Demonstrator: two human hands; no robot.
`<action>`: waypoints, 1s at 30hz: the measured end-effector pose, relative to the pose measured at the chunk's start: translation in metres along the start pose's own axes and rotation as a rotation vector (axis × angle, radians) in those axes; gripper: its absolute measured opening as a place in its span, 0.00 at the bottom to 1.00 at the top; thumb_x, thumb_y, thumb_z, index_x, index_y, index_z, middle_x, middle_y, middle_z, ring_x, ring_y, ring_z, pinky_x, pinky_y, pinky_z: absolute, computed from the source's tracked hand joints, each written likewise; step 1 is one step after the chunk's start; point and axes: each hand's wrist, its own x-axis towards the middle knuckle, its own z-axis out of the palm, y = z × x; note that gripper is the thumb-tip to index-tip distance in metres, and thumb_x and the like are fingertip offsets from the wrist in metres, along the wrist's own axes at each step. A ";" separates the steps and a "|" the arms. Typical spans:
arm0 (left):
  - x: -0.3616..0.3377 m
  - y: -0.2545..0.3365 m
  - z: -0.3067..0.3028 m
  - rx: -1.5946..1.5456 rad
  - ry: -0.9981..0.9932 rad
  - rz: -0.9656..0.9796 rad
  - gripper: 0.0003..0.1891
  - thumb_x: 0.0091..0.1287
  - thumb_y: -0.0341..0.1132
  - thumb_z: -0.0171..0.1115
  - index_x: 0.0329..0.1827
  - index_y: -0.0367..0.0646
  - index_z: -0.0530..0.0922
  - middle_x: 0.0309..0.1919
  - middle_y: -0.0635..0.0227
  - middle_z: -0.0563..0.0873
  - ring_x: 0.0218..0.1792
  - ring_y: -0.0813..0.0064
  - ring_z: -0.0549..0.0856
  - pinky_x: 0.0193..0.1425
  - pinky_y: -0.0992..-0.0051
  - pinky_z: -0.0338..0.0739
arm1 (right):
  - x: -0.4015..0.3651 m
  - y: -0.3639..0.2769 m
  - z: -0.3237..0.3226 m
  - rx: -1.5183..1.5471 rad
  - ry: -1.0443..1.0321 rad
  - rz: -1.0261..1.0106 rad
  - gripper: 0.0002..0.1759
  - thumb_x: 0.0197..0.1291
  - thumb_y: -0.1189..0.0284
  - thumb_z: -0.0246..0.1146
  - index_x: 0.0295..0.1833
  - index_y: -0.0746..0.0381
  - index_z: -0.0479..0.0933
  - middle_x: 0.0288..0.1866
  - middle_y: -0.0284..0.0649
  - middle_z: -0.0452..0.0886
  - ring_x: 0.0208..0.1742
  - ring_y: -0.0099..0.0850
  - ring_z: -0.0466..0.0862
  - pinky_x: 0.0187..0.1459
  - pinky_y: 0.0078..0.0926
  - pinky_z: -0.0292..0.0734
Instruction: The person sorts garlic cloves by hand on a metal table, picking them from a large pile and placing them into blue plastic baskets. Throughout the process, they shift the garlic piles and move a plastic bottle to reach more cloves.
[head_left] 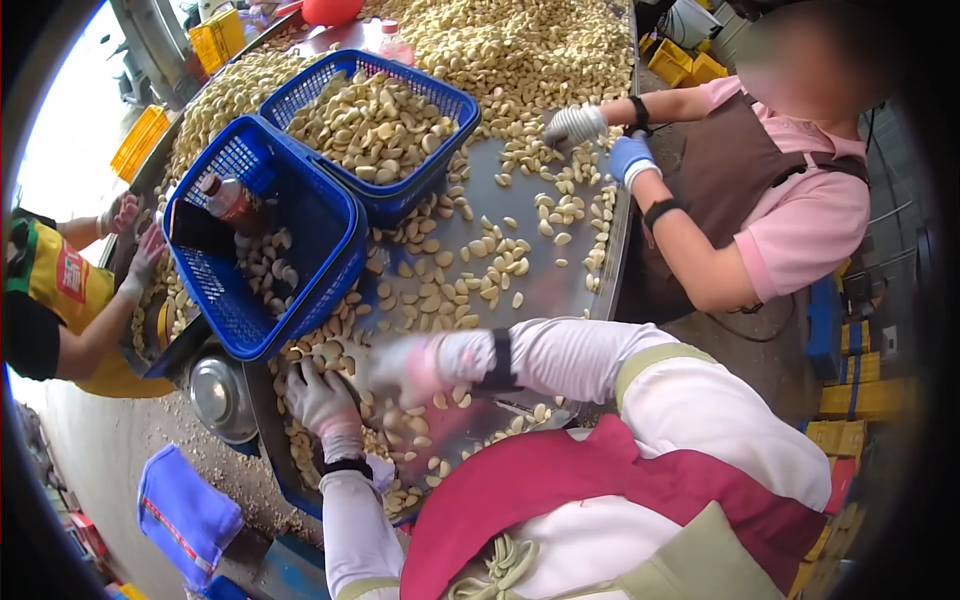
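My left hand (pixel 322 400), in a pale glove, rests among pale flat oval pieces (pixel 440 290) that look like large beans, just below a blue basket (pixel 345 225). Its fingers are stretched out and apart. To its right, my right hand (pixel 405 370) is over the metal table (pixel 560 285), smeared by motion. Its fingers cannot be made out, nor whether it holds anything. The near blue basket holds a small pile of the pieces, a bottle (pixel 232 203) with a dark label and a black object. Behind it, a second blue basket (pixel 465 115) is heaped with pieces.
A large mound of pieces (pixel 520 50) covers the table's far end. At right, a co-worker in a brown apron (pixel 690 190) reaches over the table; another in a yellow apron (pixel 95 300) stands at left. A round metal lid (pixel 222 398) sits by the table's left edge.
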 end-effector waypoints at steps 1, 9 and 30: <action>0.001 0.001 0.000 -0.015 0.001 -0.006 0.21 0.68 0.38 0.62 0.64 0.43 0.78 0.64 0.49 0.79 0.63 0.46 0.78 0.68 0.51 0.72 | -0.003 0.018 -0.022 -0.072 0.071 0.108 0.28 0.55 0.61 0.71 0.62 0.59 0.81 0.60 0.47 0.81 0.58 0.47 0.84 0.62 0.41 0.80; 0.003 0.005 -0.006 -0.028 -0.002 -0.011 0.21 0.68 0.37 0.62 0.63 0.43 0.78 0.62 0.50 0.80 0.61 0.46 0.79 0.67 0.51 0.72 | -0.069 0.127 -0.027 -0.579 -0.584 0.427 0.38 0.51 0.47 0.77 0.66 0.52 0.82 0.67 0.51 0.79 0.64 0.50 0.80 0.61 0.41 0.82; 0.002 0.010 -0.011 0.034 0.042 0.033 0.21 0.65 0.34 0.62 0.61 0.40 0.79 0.63 0.47 0.79 0.58 0.41 0.80 0.61 0.48 0.75 | -0.055 0.280 -0.208 -0.160 0.473 1.014 0.27 0.67 0.51 0.63 0.62 0.59 0.82 0.56 0.52 0.88 0.55 0.47 0.89 0.55 0.42 0.85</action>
